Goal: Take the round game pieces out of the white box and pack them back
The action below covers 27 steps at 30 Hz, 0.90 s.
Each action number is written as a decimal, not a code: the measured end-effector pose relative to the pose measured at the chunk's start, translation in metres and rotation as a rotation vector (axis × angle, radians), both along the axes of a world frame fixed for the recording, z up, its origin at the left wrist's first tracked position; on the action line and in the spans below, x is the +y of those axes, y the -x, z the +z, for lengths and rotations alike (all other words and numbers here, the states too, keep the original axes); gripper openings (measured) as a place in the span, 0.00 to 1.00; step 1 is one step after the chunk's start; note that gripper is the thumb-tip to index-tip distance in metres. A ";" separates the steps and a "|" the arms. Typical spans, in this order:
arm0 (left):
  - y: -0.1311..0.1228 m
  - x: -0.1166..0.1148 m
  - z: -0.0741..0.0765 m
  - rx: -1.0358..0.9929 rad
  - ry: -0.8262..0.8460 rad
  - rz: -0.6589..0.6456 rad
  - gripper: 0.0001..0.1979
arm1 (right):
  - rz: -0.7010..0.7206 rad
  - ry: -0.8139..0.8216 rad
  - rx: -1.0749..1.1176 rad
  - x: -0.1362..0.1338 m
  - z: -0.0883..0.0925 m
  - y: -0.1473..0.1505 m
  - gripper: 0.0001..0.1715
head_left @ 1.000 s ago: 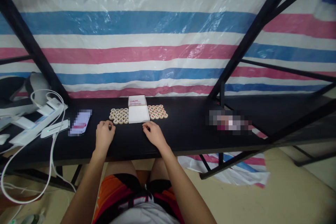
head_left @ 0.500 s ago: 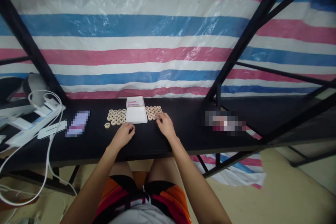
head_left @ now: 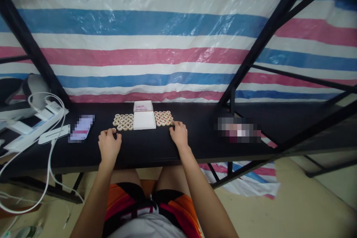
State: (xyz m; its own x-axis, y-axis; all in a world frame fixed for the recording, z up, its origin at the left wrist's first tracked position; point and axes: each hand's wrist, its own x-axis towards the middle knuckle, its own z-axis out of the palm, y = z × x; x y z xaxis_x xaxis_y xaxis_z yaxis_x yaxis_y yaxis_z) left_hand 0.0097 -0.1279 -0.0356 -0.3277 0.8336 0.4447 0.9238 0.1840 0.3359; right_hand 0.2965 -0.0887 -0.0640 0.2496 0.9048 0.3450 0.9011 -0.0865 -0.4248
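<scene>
On the black table (head_left: 150,148) lie two groups of round wooden Chinese chess pieces. The left group (head_left: 125,122) has dark marks, the right group (head_left: 163,118) red ones. An opened white box (head_left: 144,121) stands between them, its lid folded back. My left hand (head_left: 109,144) is at the near left corner of the dark group, curled fingers closed around a single piece (head_left: 113,129) that shows partly at the fingertips. At the near right corner of the red group, my right hand (head_left: 180,134) has bent fingers closed at an end piece (head_left: 172,122), partly covered by them.
A phone with a blurred screen (head_left: 82,128) lies at left, beside a white flat device (head_left: 54,134), a power strip (head_left: 33,130) and looping white cables (head_left: 50,163). A blurred object (head_left: 238,130) is at right. Black metal posts (head_left: 251,44) and a striped sheet (head_left: 147,55) rise behind.
My left hand has moved left from in front of the box to the single piece beside the dark group. My right hand has shifted slightly right along the red group's edge.
</scene>
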 end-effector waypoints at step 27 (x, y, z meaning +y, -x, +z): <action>-0.001 -0.001 -0.001 0.034 0.082 -0.118 0.14 | -0.021 0.003 0.037 -0.002 0.004 0.000 0.12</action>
